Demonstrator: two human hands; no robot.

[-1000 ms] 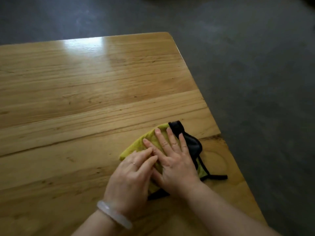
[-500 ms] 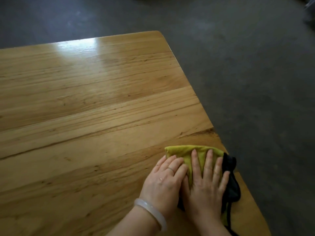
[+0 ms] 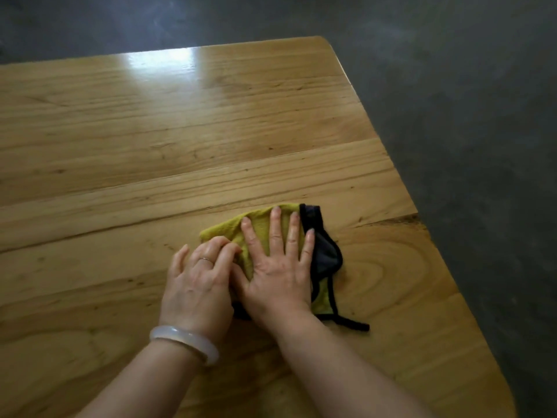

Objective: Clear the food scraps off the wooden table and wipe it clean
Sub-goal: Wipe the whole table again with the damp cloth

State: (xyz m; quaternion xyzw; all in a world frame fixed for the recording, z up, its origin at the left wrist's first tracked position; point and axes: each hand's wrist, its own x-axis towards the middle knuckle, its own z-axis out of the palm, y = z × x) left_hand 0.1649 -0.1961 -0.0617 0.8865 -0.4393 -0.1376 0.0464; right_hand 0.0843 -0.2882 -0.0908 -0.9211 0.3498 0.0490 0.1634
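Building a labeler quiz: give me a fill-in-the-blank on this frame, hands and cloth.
1. Both hands press on a yellow-green cloth trimmed in ____.
2. The right hand lies flat on the cloth with its fingers ____.
3. The pale bangle sits on the ____ wrist.
4. The cloth lies near the ____ edge of the wooden table, as the person sees it.

Missing words: black; straight; left; right

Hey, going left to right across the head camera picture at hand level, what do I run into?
Bare table → left hand → right hand on the yellow cloth → cloth's black trim → table edge → grey floor.
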